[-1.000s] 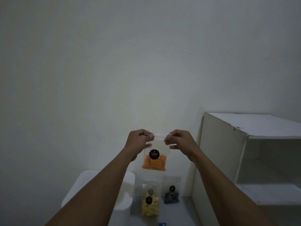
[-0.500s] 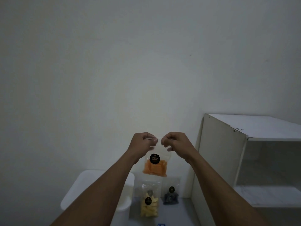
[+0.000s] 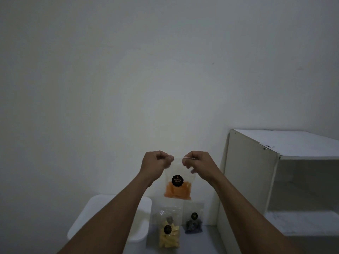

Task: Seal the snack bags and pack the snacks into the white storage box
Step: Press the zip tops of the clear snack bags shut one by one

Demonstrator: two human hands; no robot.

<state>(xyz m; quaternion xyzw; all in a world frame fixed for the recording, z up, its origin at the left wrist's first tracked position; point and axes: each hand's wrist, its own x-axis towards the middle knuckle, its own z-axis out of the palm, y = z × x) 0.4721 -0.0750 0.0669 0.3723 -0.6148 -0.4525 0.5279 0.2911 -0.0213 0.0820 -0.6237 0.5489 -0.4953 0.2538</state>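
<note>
- Two hands meet just below the middle of the frame: the left hand (image 3: pixel 156 163) and the right hand (image 3: pixel 197 162) each pinch a top corner of the orange snack bag (image 3: pixel 177 187), fingers clamped on its clear upper edge, with a short gap of plastic between them.
- That bag hangs in the air in front of the wall, long axis upright, opening at the top, orange snacks settled at the bottom, round dark label facing the camera.
- Below it, two more bags stand near the bottom centre: a yellow snack bag (image 3: pixel 169 233) and, just beside it to the right, a dark snack bag (image 3: pixel 194 222).
- The white storage box (image 3: pixel 140 233) sits lower left, partly hidden by the left forearm; an open white shelf (image 3: pixel 256 180) fills the right side.
- Likely risk: the strip between the two pinches may stay unpressed, leaving the seal open in the middle, so snacks could spill once the bag lies in the box.
- Whether the seal is closed yet cannot be told; the plastic is too clear and dim.
</note>
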